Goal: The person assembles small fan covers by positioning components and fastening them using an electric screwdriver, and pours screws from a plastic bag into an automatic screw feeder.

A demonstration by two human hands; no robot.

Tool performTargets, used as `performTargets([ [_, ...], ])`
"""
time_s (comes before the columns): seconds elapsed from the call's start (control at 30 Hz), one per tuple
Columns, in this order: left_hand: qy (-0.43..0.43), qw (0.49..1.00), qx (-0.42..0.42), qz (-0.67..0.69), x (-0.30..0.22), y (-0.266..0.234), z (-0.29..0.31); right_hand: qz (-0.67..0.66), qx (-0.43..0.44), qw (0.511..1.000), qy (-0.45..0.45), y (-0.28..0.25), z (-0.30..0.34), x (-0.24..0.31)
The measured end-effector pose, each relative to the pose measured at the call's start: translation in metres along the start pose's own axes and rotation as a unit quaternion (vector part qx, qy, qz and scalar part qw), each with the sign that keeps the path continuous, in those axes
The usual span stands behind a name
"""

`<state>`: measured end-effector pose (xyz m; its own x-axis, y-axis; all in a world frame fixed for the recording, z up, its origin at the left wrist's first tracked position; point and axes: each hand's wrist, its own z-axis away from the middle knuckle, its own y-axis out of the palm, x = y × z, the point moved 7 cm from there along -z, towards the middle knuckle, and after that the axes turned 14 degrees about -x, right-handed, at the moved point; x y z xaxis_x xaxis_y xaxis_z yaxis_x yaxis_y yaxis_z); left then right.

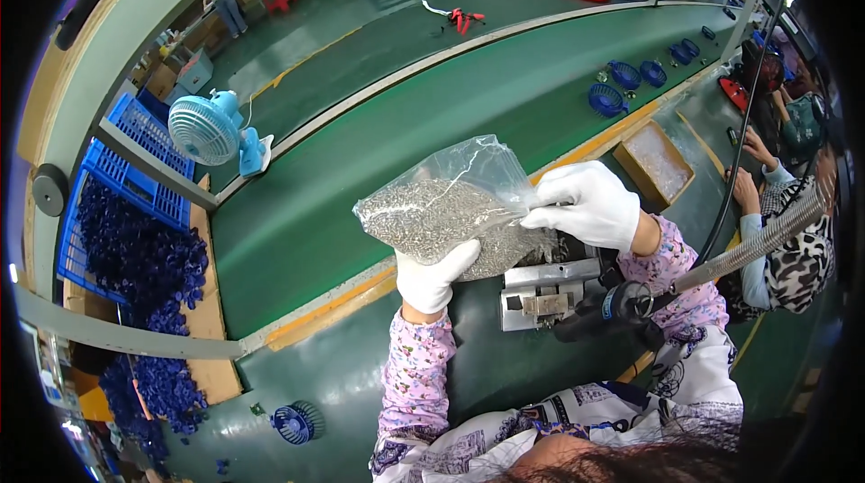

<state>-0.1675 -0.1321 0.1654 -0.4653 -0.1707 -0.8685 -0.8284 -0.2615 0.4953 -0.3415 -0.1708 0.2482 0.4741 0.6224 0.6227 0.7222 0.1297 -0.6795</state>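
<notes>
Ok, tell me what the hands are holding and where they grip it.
Both hold a clear plastic bag of small grey bits: the left hand supports its bottom edge, the right hand pinches its open top end.

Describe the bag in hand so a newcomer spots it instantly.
Start at the green conveyor belt and come to its near edge at picture centre. There the left hand and right hand, both white-gloved, hold up a clear plastic bag of tiny grey parts, the only bag around.

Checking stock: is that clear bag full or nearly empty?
Roughly half full: small grey parts fill the lower part of the clear bag, the upper part is see-through; both gloved hands hold it.
</notes>
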Motion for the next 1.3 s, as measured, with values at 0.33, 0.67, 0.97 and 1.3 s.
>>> performTargets([
  [0.33,0.064,0.997,-0.022,0.019,-0.005,-0.007,0.001,-0.046,-0.022,0.998,-0.034,0.006,-0.007,0.003],
  [0.67,0.031,0.998,-0.025,0.051,-0.005,-0.006,-0.002,-0.064,-0.044,0.996,-0.048,0.006,-0.014,0.007],
  [0.97,0.036,0.997,-0.013,0.067,-0.006,-0.001,-0.003,-0.063,-0.051,0.995,-0.056,0.004,-0.013,0.006],
  [1.3,-0.077,0.966,-0.028,0.247,0.037,-0.007,-0.013,0.0,-0.051,0.996,-0.079,0.009,-0.04,0.018],
])
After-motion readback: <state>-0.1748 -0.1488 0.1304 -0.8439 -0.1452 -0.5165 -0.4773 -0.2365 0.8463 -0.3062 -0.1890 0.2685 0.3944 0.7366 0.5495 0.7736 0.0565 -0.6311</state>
